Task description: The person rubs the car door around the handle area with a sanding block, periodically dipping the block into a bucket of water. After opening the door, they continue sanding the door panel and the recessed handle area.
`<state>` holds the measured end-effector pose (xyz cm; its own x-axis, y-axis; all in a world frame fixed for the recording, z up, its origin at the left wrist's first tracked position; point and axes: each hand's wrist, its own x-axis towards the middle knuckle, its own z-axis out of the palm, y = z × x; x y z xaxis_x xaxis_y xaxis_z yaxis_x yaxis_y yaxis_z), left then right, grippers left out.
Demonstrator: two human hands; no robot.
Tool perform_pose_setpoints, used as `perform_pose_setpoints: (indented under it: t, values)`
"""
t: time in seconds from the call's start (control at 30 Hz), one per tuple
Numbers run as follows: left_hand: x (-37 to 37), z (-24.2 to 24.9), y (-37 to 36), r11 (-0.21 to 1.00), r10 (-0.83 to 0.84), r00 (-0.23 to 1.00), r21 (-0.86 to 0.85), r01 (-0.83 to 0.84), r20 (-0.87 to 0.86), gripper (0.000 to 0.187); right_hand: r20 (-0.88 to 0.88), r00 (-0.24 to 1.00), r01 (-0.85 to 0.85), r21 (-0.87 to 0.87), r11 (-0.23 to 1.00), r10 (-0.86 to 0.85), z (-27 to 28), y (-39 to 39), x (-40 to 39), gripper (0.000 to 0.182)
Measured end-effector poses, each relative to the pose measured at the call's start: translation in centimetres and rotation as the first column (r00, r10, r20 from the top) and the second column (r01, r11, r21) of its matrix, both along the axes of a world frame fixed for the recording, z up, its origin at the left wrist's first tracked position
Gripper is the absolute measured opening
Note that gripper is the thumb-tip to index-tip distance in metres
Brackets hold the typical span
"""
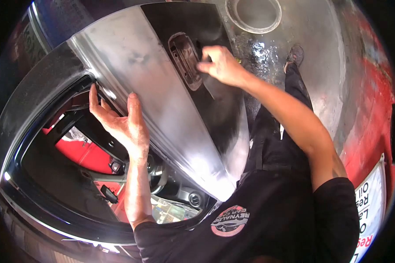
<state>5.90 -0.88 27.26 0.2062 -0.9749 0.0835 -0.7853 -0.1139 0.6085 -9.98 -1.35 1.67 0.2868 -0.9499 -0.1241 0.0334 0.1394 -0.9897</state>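
Observation:
A grey, sanded car door (131, 65) fills the middle of the view, with its open window frame (39, 109) to the left. My left hand (118, 122) rests open against the door's top edge at the window sill, fingers spread and palm turned toward me. My right hand (221, 65) reaches across the dark lower panel. Its fingers are curled together on the edge of the door handle (186, 59) in its recess. Whether anything small is pinched in those fingers is hidden.
Through the window I see the steering wheel (160, 175) and a red surface (83, 151). My legs and a shoe (294, 55) stand on the wet concrete floor (320, 35) beside a round ring (253, 15). A red wall with a white sign (373, 210) lies on the right.

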Motion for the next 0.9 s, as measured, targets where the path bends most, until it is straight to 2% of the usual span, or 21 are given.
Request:
perform_pose_setpoints:
  t: [0.03, 0.07, 0.13, 0.17, 0.2, 0.27, 0.33, 0.37, 0.47, 0.5, 0.53, 0.6, 0.67, 0.7, 0.8, 0.87, 0.9]
  values:
    - [0.1, 0.0, 0.1, 1.0, -0.006, 1.0, 0.003, 0.006, -0.022, 0.079, -0.034, 0.997, -0.061, 0.043, 0.997, 0.063, 0.6, 1.4, -0.3, 0.032]
    - [-0.1, 0.0, 0.0, 1.0, -0.006, 1.0, -0.001, 0.006, -0.025, 0.079, -0.04, 0.999, 0.004, 0.125, 0.992, 0.001, 1.1, 2.4, -0.3, 0.031]
    - [-0.4, 0.3, 0.1, 1.0, 0.007, 1.0, 0.01, -0.007, -0.022, 0.079, -0.071, 0.997, 0.027, 0.126, 0.992, -0.018, 1.6, 0.9, -0.2, 0.03]
    - [-0.3, 0.2, 0.1, 1.0, 0.008, 1.0, 0.01, -0.008, -0.022, 0.079, -0.086, 0.991, 0.106, 0.03, 0.994, -0.103, 1.8, -0.4, -0.1, 0.028]
    - [-0.3, 0.2, 0.1, 1.0, 0.009, 0.999, 0.011, -0.008, -0.043, 0.079, -0.098, 0.981, 0.17, 0.017, 0.985, -0.168, 1.7, -1.5, 0.4, 0.03]
    - [-0.1, 0.2, 0.2, 1.0, 0.012, 0.998, 0.009, -0.011, -0.06, 0.079, -0.115, 0.984, 0.145, 0.079, 0.986, -0.135, 2.1, -0.8, 0.3, 0.029]
    - [0.3, 0.0, 0.0, 1.0, -0.014, 1.0, -0.001, 0.014, -0.023, 0.078, -0.089, 0.99, 0.109, 0.024, 0.994, -0.107, 1.5, 1.8, 0.3, 0.028]
    - [0.7, -0.1, 0.0, 0.999, -0.032, 0.999, -0.018, 0.031, -0.026, 0.078, -0.095, 0.992, 0.09, 0.131, 0.987, -0.078, 1.5, 2.8, 0.2, 0.028]
    - [0.3, 0.0, 0.0, 1.0, -0.014, 0.998, -0.005, 0.014, -0.061, 0.079, -0.092, 0.995, 0.038, 0.048, 0.998, -0.033, 0.9, -0.4, 0.2, 0.03]
    - [0.3, -0.1, 0.1, 1.0, -0.015, 0.998, -0.001, 0.015, -0.06, 0.079, -0.117, 0.984, 0.133, -0.047, 0.99, -0.137, 0.7, -2.3, 0.6, 0.032]
    - [0.4, -0.1, 0.3, 1.0, -0.004, 0.998, 0.012, 0.005, -0.062, 0.079, -0.115, 0.976, 0.182, -0.05, 0.982, -0.187, 0.4, -4.6, 0.8, 0.033]
    - [0.7, 0.0, 0.0, 1.0, 0.002, 0.998, 0.015, -0.001, -0.056, 0.079, -0.191, 0.973, 0.117, -0.087, 0.989, -0.131, 1.0, -7.3, 0.2, 0.035]
    - [0.9, 0.0, 0.0, 1.0, -0.017, 1.0, 0.01, 0.017, 0.007, 0.078, -0.117, 0.987, 0.111, 0.004, 0.994, -0.11, 0.5, -7.1, -1.0, 0.035]
    - [1.0, -0.1, 0.0, 1.0, -0.016, 1.0, 0.005, 0.016, 0.007, 0.078, -0.002, 0.977, 0.211, 0.048, 0.976, -0.212, 0.1, -6.8, -1.1, 0.033]
    - [1.3, -0.3, -0.1, 0.999, -0.032, 0.999, -0.004, 0.032, -0.003, 0.078, 0.105, 0.987, 0.113, 0.1, 0.989, -0.124, -0.6, -4.6, -1.2, 0.031]
    - [1.4, -0.4, 0.2, 1.0, 0.002, 0.999, 0.003, -0.002, -0.034, 0.078, 0.066, 0.998, 0.022, 0.013, 1.0, -0.023, -1.1, -1.7, 1.0, 0.032]
    - [1.5, -0.3, 0.2, 1.0, 0.002, 0.999, 0.003, -0.002, -0.034, 0.078, 0.064, 0.998, 0.01, 0.036, 0.999, -0.012, -1.4, 0.0, 1.5, 0.032]
